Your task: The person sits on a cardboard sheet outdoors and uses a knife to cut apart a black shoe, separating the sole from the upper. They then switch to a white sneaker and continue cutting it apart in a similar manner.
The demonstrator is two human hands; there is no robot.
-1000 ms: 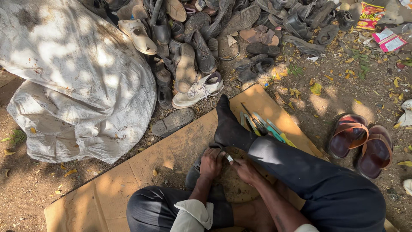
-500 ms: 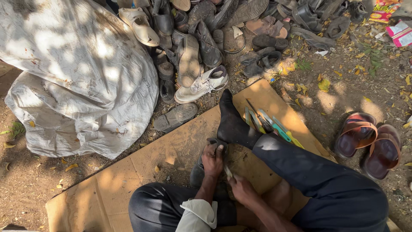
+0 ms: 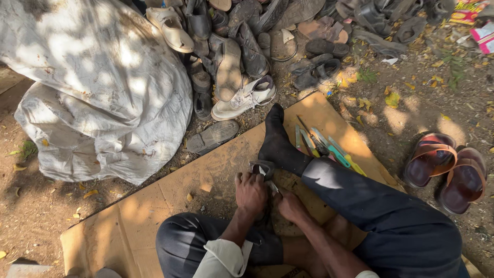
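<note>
1. Large white sack [image 3: 98, 82]: we log it off the far left corner of the cardboard sheet, bulging and resting on bare earth.

2. Cardboard sheet [image 3: 154, 206]: it lies flat on the ground and carries us, seated, with our right leg stretched toward its far edge and our left knee folded near the near edge.

3. Heap of worn shoes [image 3: 247, 46]: piled beyond the far edge, it includes a pale sneaker [image 3: 242, 98] just off the sheet and a loose grey sole [image 3: 212, 136] touching the far edge.

4. Pair of brown sandals [image 3: 445, 170]: side by side on the dirt, well off the right edge.

5. Bundle of hand tools [image 3: 324, 146]: green, yellow and metal handles lying on the sheet near its far right corner, beside our calf.

6. Left hand [image 3: 250, 193]: closed over a small dark shoe piece [image 3: 261, 169], holding it down near the middle of the sheet, just beside our socked heel.

7. Right hand [image 3: 290, 206]: touching the left, closed round a slim tool [image 3: 272, 186] whose pale tip points at the piece; what kind of tool we cannot tell.

8. Step in hand, as we judge it: working the piece with the tool. The next move calls for a firm hold by the left hand and short, controlled strokes directed away from its fingers.
</note>
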